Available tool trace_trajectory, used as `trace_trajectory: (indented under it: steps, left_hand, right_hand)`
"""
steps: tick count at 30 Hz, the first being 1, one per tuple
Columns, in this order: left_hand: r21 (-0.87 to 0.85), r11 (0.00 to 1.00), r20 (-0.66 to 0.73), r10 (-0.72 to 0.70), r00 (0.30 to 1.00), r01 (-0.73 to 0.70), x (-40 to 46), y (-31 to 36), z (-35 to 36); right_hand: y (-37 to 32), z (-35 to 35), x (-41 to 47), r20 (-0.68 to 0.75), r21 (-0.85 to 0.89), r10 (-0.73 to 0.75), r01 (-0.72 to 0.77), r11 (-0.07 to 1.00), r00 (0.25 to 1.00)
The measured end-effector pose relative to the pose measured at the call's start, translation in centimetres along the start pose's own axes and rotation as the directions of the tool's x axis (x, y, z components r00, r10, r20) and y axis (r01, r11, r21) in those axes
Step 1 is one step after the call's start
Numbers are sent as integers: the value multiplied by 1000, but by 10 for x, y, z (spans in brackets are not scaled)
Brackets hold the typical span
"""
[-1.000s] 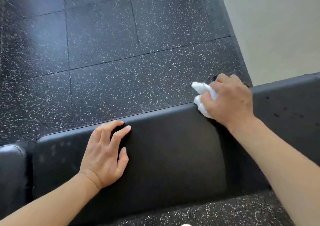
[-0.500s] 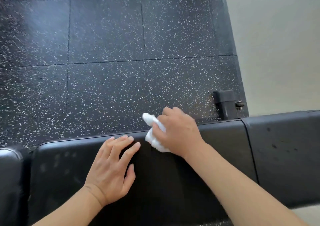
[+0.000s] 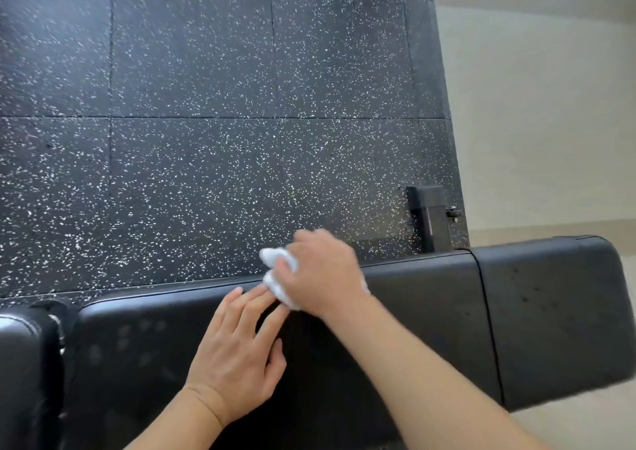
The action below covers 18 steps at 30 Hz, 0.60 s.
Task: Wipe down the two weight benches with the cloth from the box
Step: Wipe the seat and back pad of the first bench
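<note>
A black padded weight bench (image 3: 430,312) runs across the lower part of the view, split by a seam into a long pad and a shorter pad (image 3: 557,312) on the right. My right hand (image 3: 320,274) grips a bunched white cloth (image 3: 275,270) and presses it on the far edge of the long pad. My left hand (image 3: 237,349) lies flat on the pad with its fingers straight, its fingertips almost touching the cloth. Faint smudges mark the pad's left part (image 3: 137,339).
Another black pad (image 3: 24,363) shows at the far left, past a gap. The bench's black metal foot (image 3: 430,215) stands on the speckled black rubber floor (image 3: 206,139). Pale flooring (image 3: 550,122) lies to the right.
My right hand has slid the cloth leftward along the bench's far edge, from near the seam to just beside my left hand's fingertips. The left hand has stayed flat on the pad.
</note>
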<state>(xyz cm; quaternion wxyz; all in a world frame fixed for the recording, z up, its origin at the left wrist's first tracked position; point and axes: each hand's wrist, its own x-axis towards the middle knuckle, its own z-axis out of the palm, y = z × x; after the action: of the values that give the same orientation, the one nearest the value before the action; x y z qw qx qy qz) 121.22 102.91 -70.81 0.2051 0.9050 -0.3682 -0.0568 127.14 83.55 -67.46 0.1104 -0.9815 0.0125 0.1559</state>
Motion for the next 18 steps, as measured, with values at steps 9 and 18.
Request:
trace_trajectory:
  steps: [9,18]
  left_hand:
    - [-27,1000,9,-5,1000,5,0,0,-3]
    - [-48,999,3,-10,1000,10,-1,0,-3]
  right_hand:
    - [65,-11,9,348,172,106,-174,970,931]
    - [168,-22,-26,189,-113,323,-306,945,927]
